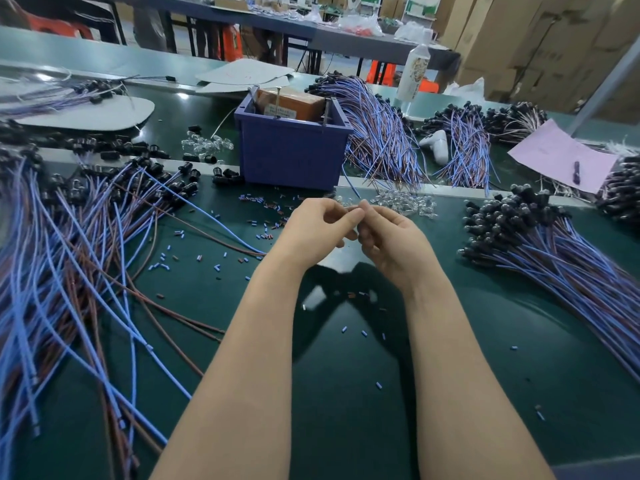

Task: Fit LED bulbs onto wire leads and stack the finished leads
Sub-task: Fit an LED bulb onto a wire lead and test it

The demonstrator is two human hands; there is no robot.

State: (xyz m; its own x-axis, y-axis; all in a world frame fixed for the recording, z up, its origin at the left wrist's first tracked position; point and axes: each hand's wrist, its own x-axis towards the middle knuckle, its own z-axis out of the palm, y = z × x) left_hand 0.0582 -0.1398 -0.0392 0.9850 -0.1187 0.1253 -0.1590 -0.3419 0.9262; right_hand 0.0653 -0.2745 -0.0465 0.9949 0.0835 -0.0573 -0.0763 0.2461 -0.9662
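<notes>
Left hand (pixel 318 226) and right hand (pixel 391 237) meet fingertip to fingertip mid-bench, fingers curled. Right pinches the end of a blue wire lead (pixel 350 187). Left pinches what I take for 1 LED bulb, hidden by the fingertips. Bulb: light, hard, slick, so hold the dome. Lead: limp, so grip near the tip. Clear bulb pile (pixel 401 202) just beyond, finished leads (pixel 540 247) right.

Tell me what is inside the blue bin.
An orange-brown box fills the bin, with thin tools standing beside it. Anything beneath the box is hidden.
</notes>
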